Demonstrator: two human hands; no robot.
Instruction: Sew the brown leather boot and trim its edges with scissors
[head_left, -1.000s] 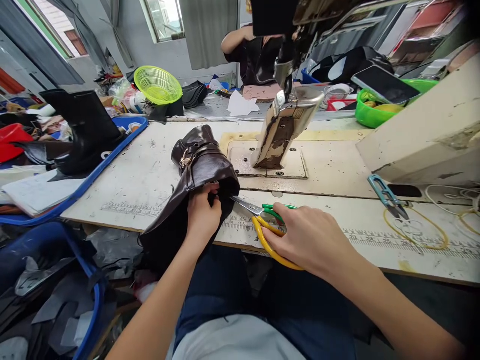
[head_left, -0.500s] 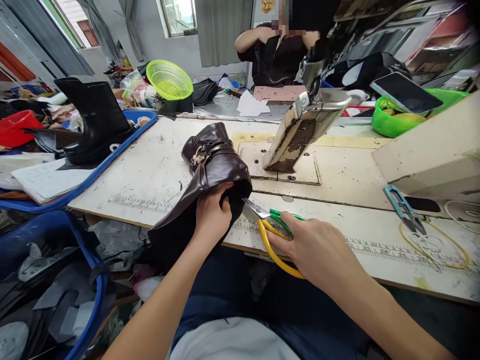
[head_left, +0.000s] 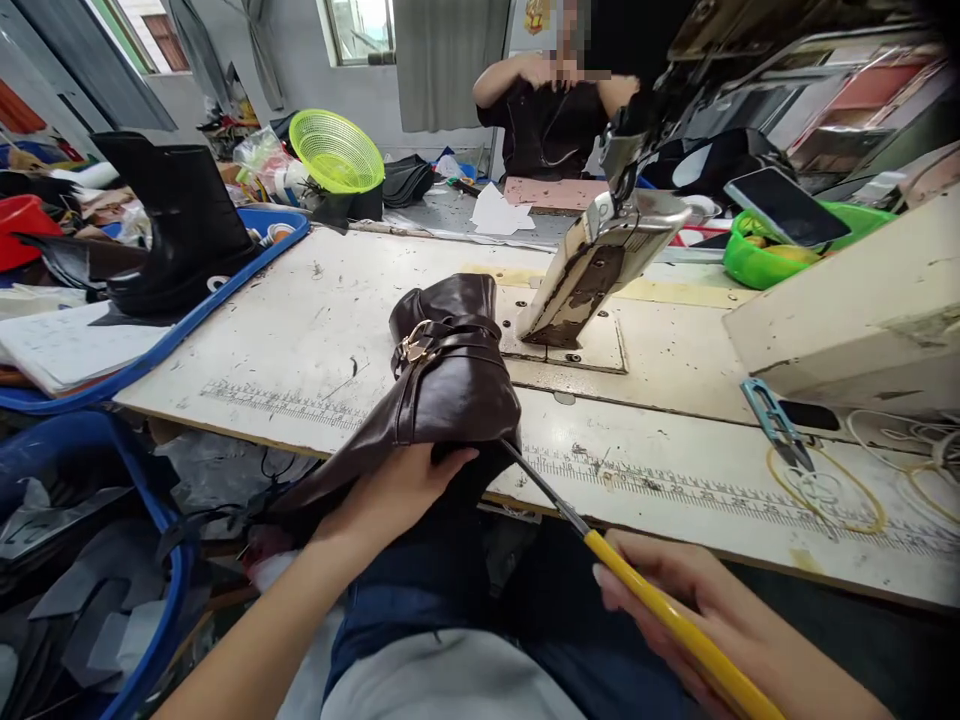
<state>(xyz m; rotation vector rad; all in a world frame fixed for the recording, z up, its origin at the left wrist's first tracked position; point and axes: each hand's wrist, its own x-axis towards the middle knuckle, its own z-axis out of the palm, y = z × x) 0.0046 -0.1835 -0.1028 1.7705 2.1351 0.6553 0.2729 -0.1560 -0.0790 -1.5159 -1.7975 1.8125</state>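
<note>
The brown boot upper point(head_left: 450, 385) was found pulled toward the near edge of the tabletop point(head_left: 300, 330), its lower part hanging off the edge toward the lap. Half a second before, it had lain further onto the tabletop. The left hand point(head_left: 390, 490) was clamped on the upper from beneath, fingers curled into the dark opening, where earlier it had been gripped from above.

The scissors point(head_left: 637, 590) were seen turned: the green and yellow loops, shown flat a second ago, were now presented edge-on as a single yellow handle line running down to the right hand point(head_left: 697, 620). The right hand was closed loosely about that handle near the bottom of the view, withdrawn from the tabletop edge. The blade tips were buried at the underside of the upper; whether the blades were apart or together could not be told.

The change was judged as a re-angling of work and tool, with trimming carried on at the hidden underside rather than at the side edge.

Elsewhere were noted the sewing machine post point(head_left: 592, 270) behind the upper, thread snips point(head_left: 776, 425) to the right, a black boot point(head_left: 176, 225) in a blue tray, and another person point(head_left: 551, 110) across the bench.
</note>
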